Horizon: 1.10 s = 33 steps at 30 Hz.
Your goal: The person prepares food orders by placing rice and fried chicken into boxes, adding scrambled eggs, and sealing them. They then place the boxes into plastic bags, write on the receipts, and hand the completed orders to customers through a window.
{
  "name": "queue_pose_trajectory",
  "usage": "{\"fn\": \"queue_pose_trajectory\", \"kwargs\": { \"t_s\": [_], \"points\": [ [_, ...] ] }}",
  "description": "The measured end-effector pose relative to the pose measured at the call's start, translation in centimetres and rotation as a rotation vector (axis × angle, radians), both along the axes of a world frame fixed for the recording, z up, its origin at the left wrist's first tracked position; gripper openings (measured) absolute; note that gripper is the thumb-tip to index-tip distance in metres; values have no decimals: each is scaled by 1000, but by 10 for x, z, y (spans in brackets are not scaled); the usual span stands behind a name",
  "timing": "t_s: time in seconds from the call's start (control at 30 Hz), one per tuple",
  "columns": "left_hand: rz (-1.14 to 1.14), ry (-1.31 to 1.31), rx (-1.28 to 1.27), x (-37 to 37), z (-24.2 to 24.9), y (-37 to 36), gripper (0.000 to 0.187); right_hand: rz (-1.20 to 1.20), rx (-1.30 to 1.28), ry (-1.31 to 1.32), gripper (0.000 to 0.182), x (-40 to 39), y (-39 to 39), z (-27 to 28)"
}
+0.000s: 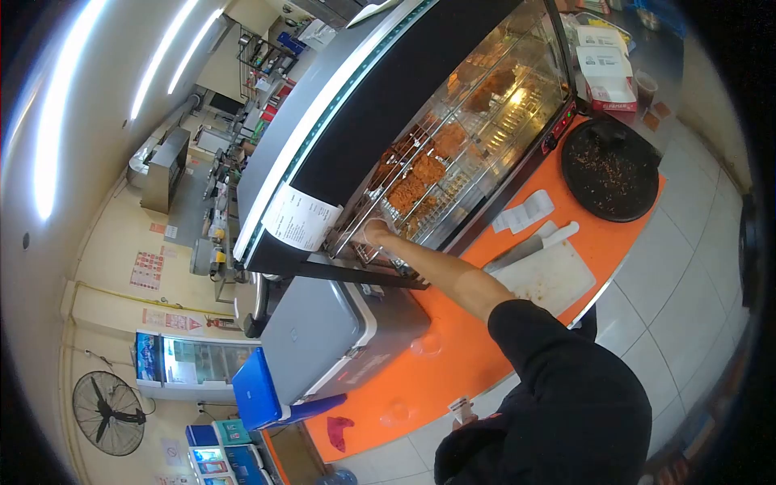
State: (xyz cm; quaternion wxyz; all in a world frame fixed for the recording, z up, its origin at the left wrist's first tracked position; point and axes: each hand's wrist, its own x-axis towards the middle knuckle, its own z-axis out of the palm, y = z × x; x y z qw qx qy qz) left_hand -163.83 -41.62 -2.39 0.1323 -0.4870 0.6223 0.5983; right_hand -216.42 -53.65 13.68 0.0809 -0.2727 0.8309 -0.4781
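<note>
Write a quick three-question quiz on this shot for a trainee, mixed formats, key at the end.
1. Which hand reaches into the glass-fronted cabinet?
A) left
B) right
C) both

2. True or false: the round black tray sits outside the cabinet, on the counter.

3. Fill in the colour: the knife near the board has a ____ handle.

Key:
1: B, the right hand
2: true
3: white

Cab. [386, 107] end open, racks [454, 183] inside
</note>
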Motion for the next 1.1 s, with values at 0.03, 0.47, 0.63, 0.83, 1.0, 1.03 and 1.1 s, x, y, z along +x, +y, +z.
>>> {"fn": "queue_pose_trajectory", "kwargs": {
  "t_s": [0.03,0.47,0.63,0.83,1.0,1.03,1.1],
  "points": [
    [1,4,4,-2,1,1,47,0,14,1,97,0,8,3],
    [-44,75,8,-20,17,-7,48,143,83,-237,90,6,49,24],
    [-51,89,15,-26,23,-7,49,131,152,-90,101,-6,34,12],
    [-32,91,40,-19,10,-24,53,106,-232,-218,92,-7,44,18],
    [5,29,-18,-34,64,3,55,70,60,-178,84,31,74,37],
    [36,46,-44,-40,74,10,55,53,45,-152,81,40,79,32],
    [-63,75,23,-26,1,-20,51,-48,63,-77,79,58,97,29]
  ]
}}
